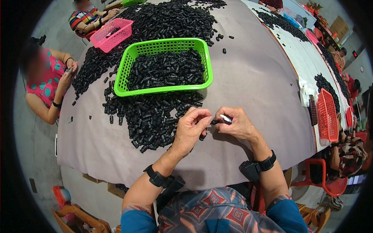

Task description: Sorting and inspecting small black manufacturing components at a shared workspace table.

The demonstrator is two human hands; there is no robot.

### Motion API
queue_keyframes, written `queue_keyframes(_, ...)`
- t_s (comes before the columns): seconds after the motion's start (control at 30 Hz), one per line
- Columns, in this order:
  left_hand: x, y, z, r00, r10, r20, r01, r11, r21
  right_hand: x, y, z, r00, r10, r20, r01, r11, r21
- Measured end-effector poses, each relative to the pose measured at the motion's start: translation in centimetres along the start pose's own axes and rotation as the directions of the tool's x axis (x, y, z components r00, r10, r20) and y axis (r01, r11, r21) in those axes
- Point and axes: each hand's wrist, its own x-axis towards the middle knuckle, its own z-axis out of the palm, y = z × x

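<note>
Both hands meet over the table, just in front of the heap of small black plastic parts [149, 124]. My left hand [190, 128] is closed in a pinch, thumb against forefinger. At its fingertips, between the two hands, is a small black part [214, 122]. Another black part [202, 137] shows below the left fingers; whether it is held or lies on the cloth, I cannot tell. My right hand [239, 124] is closed around a small tool with a white-and-blue end [225, 119]. The fingers hide the rest of that tool, so its kind is unclear.
Beyond my hands, a green plastic basket [208, 72] full of black parts stands on the grey cloth [252, 73]. A pink basket [124, 29] is farther left, near two seated people. On the right are a red basket [328, 116], a white-covered table and more people.
</note>
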Motion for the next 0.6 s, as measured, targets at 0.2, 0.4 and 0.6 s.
queue_keyframes(0.2, -0.2, 0.2, 0.3, 0.995, -0.083, 0.054, 0.082, 0.996, 0.024, -0.1, -0.1, 0.2, 0.999, 0.038, 0.029, -0.044, 0.966, 0.254)
queue_keyframes(0.4, 0.0, -0.4, 0.1, 0.988, -0.145, 0.048, 0.152, 0.957, -0.246, 0.0, -0.1, 1.2, 0.997, -0.012, -0.08, 0.038, 0.945, 0.324)
queue_keyframes(0.6, -0.1, -0.3, 0.0, 0.984, -0.173, 0.052, 0.18, 0.912, -0.369, -0.1, 0.1, 1.5, 0.999, -0.01, -0.051, 0.027, 0.939, 0.343)
